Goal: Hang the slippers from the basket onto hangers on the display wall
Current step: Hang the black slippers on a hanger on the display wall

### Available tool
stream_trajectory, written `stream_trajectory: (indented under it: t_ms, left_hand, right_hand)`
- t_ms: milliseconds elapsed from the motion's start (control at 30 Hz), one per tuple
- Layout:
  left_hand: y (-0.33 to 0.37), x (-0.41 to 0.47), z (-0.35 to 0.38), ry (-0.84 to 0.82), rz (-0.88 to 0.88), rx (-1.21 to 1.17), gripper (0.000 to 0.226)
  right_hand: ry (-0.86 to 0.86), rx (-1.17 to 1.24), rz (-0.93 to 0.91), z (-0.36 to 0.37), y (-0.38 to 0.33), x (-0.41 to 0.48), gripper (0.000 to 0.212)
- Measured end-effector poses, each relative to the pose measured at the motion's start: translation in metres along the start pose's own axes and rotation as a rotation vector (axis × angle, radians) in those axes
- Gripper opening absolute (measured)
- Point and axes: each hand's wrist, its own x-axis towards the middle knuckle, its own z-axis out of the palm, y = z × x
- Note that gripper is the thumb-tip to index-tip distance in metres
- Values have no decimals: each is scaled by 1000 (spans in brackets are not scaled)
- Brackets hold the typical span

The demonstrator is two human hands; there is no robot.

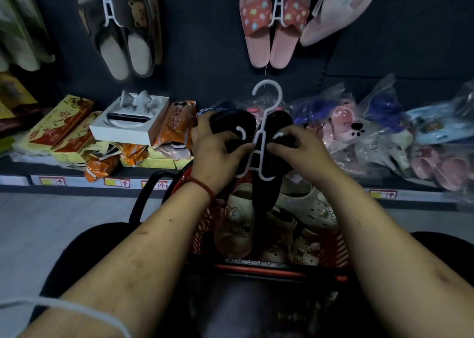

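A pair of black slippers (pixel 232 124) sits on a white plastic hanger (pixel 266 101), held above the red basket (pixel 333 253). My left hand (pixel 218 155) grips the left slipper, thumb pressed near the hanger's middle bar. My right hand (pixel 300 150) grips the right slipper (pixel 278 122) from the other side. The hanger's hook points up toward the dark display wall (pixel 205 55). Inside the basket lie several cream and beige clogs (pixel 305 204).
On the wall hang a brown bear pair (pixel 123 32) and a pink-red slide pair (pixel 274 22), each on white hangers. The shelf below holds boxes (pixel 59 124), orange packets (pixel 177 122) and bagged slippers (pixel 359 130). The basket's black handle (pixel 146 194) arcs at left.
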Motion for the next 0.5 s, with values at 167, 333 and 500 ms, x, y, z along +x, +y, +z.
stream_trajectory:
  t_ms: [167,333,500]
  left_hand:
    - [0,2,-1,-76,2,41,25]
    - [-2,3,-2,-102,-20,67,22]
    - [-10,0,-1,-164,-95,34,35]
  right_hand:
    - [11,20,30,-2,1,-10,18]
    - [26,105,57,2,0,-13,19]
    - [33,129,81,8,2,-11,19]
